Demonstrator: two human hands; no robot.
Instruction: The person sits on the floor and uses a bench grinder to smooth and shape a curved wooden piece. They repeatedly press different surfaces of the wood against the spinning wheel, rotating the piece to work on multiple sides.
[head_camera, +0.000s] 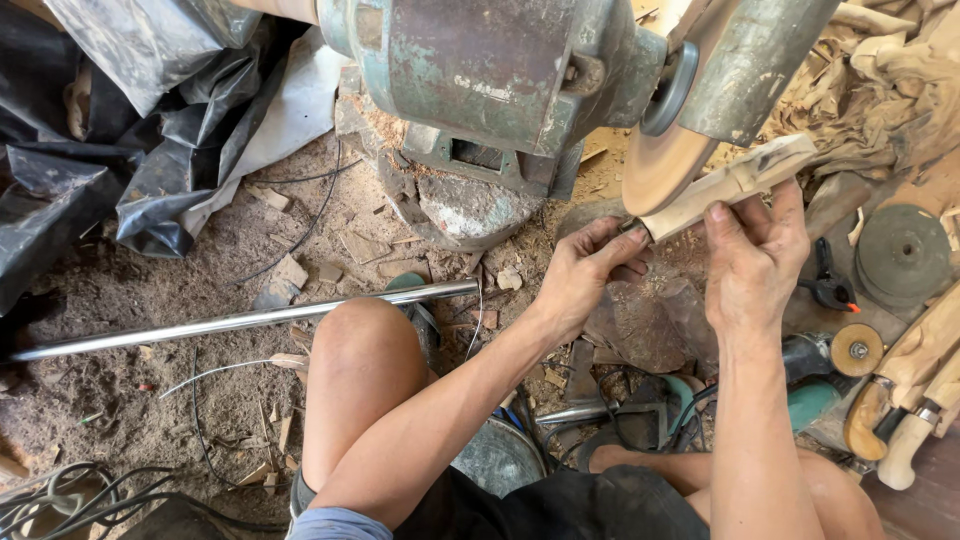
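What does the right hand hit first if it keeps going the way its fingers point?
Probably the wooden piece the right hand already grips, then the sanding disc just beyond; depth is unclear.

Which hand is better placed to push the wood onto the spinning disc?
Probably the left hand: it grips the wood right at the end touching the disc. The right hand steadies it farther along.

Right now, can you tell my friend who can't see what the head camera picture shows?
Two hands, left hand and right hand, press a pale wooden piece against a round sanding disc on a green grinder. The person sits on a sawdust floor, with a metal pipe by one knee.
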